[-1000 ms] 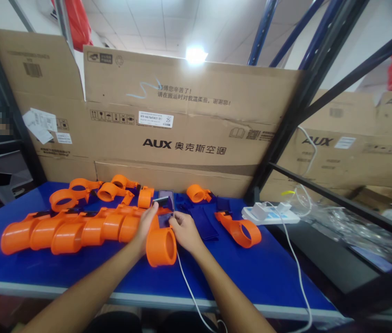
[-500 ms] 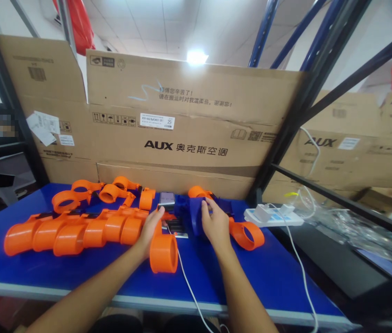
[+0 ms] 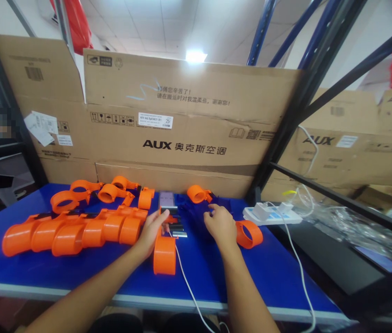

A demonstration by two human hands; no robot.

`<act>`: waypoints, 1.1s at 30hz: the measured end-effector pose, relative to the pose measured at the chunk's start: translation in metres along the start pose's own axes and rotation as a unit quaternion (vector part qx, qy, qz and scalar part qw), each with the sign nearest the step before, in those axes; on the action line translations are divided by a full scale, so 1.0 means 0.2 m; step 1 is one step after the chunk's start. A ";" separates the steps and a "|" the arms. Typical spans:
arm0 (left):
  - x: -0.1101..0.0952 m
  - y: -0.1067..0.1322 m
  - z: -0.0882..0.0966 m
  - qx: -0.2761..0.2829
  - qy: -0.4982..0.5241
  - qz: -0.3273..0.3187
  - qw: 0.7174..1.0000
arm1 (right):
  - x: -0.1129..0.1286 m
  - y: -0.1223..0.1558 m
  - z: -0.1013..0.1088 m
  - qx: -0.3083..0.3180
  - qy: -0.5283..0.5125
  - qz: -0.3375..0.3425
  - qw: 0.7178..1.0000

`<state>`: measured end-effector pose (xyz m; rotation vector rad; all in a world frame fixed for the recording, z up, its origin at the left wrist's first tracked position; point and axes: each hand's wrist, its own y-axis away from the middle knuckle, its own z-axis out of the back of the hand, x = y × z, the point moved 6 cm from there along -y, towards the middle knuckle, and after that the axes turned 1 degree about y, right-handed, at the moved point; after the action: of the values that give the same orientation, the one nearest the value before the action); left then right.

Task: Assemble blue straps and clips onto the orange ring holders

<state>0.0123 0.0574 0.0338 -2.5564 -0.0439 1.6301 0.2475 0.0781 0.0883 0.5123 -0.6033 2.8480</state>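
Note:
My left hand [image 3: 152,231] is closed around the handle part of an orange tape dispenser [image 3: 164,255], whose round drum hangs toward the table's front edge. Dark strips and a shiny metal edge [image 3: 181,235] show just right of those fingers. Over a crumpled dark blue piece, cloth or film [image 3: 194,217], my right hand [image 3: 221,225] has its fingers curled in; whatever they pinch, if anything, is hidden. Behind that hand lies another orange dispenser [image 3: 196,194], and one more orange ring [image 3: 249,233] sits to its right.
Several orange dispensers [image 3: 94,231] stand in a row at left, with more behind them. A phone [image 3: 167,199] lies at the back. A white power strip [image 3: 272,213] is at right, and a white cable [image 3: 186,282] crosses the front. Cardboard [image 3: 189,129] walls the blue table's back.
My right hand has moved right and slightly down. The blue piece it held raised now lies lower and flatter on the table. The dispenser in my left hand has turned slightly.

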 end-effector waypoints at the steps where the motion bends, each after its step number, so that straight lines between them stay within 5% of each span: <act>1: 0.00 0.00 0.00 0.000 -0.002 0.000 1.000 | 0.00 0.00 -0.01 0.010 0.004 -0.003 1.000; 5: -0.01 0.01 -0.01 0.002 -0.001 0.003 1.000 | 0.00 0.01 -0.03 0.021 0.027 0.005 0.999; 9: -0.01 0.01 -0.01 -0.001 -0.008 0.002 1.000 | 0.05 0.03 0.02 -0.056 -0.013 0.034 0.998; 12: 0.00 0.00 0.00 -0.012 -0.003 -0.001 1.000 | 0.15 0.07 0.05 -0.091 -0.145 0.154 0.973; 16: 0.03 -0.02 0.02 -0.015 0.017 0.009 1.000 | 0.33 0.19 -0.02 0.029 -0.269 0.332 0.904; 23: 0.07 -0.04 0.01 0.019 0.029 0.026 0.999 | 0.40 0.26 -0.14 0.023 -0.239 0.304 0.922; 33: 0.03 -0.03 0.02 -0.001 -0.001 -0.002 1.000 | 0.42 0.31 -0.15 -0.001 -0.219 0.345 0.913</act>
<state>0.0114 0.0635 0.0265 -2.5552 -0.0507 1.6317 0.1455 0.0437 0.0720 1.1597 -1.0377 3.3913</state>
